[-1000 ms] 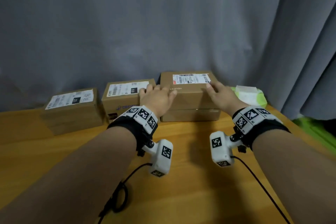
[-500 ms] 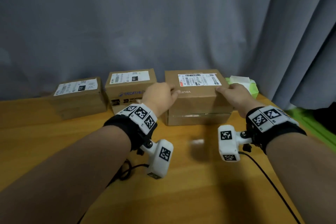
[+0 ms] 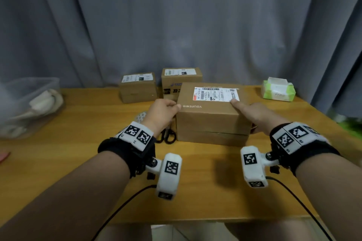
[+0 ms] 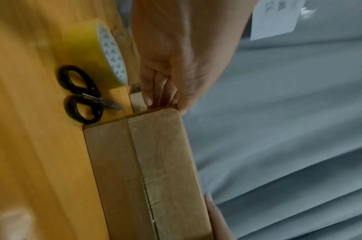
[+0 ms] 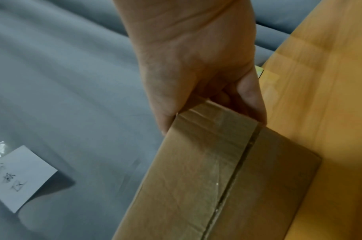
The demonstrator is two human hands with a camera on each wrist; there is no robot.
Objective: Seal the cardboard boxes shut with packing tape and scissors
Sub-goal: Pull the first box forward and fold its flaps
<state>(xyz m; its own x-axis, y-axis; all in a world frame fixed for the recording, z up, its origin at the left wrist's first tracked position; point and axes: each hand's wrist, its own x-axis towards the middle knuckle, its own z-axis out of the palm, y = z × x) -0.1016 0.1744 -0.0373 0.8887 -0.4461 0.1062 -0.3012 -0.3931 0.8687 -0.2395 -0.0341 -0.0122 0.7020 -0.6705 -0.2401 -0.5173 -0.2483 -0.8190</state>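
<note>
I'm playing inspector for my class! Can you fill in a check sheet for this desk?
Surface: wooden table, boxes along its back.
Job's things: large cardboard box pulled forward; two smaller boxes behind; yellow tape roll and black scissors left of it.
Clutter: tissue pack; clear tub.
Grippers: left hand and right hand grip the large box's ends.
Cables: black wires from wrist cameras.
Surroundings: grey curtain.
</note>
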